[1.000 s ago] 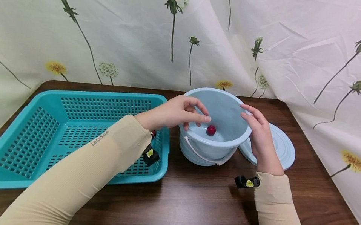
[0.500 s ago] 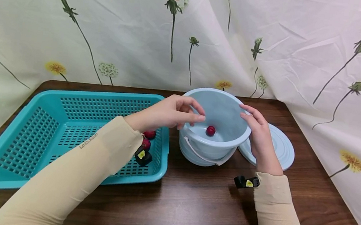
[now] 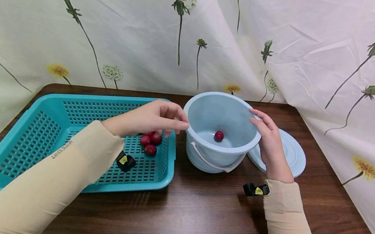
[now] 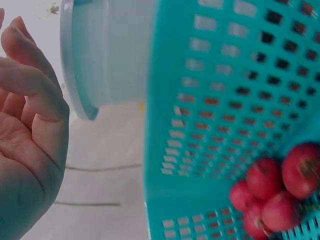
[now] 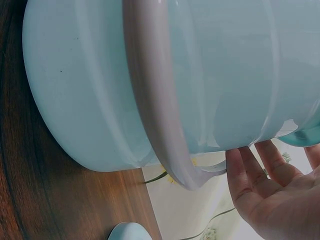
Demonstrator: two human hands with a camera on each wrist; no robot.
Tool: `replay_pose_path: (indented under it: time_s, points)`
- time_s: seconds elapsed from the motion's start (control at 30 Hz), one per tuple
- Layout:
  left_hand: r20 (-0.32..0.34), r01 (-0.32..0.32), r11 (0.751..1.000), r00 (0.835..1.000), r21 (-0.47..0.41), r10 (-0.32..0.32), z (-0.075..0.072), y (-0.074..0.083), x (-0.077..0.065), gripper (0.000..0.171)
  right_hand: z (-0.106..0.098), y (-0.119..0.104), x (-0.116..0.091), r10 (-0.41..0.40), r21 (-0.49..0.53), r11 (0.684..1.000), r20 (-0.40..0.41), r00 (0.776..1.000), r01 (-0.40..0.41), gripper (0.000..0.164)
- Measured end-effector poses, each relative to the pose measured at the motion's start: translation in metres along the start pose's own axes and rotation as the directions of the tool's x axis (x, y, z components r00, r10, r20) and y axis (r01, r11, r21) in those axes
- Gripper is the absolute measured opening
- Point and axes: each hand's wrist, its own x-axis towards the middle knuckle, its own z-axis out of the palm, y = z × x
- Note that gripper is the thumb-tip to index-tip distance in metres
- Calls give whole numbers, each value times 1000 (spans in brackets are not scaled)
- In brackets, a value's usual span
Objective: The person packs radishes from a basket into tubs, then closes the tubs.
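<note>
Left hand (image 3: 159,118), apparently empty, hangs with fingers loosely bent over the right end of the teal basket (image 3: 128,188), far nearer than the right hand (image 3: 270,141) to the round red fruits (image 3: 150,150) lying in that end, below it and toward the person. Since 0.5 s ago it has drawn left off the blue bucket (image 3: 224,110), baring more fruits; 1 fruit (image 3: 219,136) sits inside the bucket, whose rim the right fingers touch.

A flower-printed cloth (image 3: 119,37) hangs behind a brown table (image 3: 195,221), on whose right side lies a blue lid (image 3: 294,151).
</note>
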Motion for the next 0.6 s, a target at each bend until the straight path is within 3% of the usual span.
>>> replay_pose_path:
  time_s: [0.23, 0.6]
  points:
    - [15, 111, 991, 994, 76, -113, -10, -20, -6, 34, 0, 0, 0, 4, 6, 1000, -3, 1000, -4, 28]
    - [-2, 161, 983, 987, 88, -162, -24, -52, -15, 44, 0, 1, 0, 10, 4, 1000, -9, 1000, -10, 30]
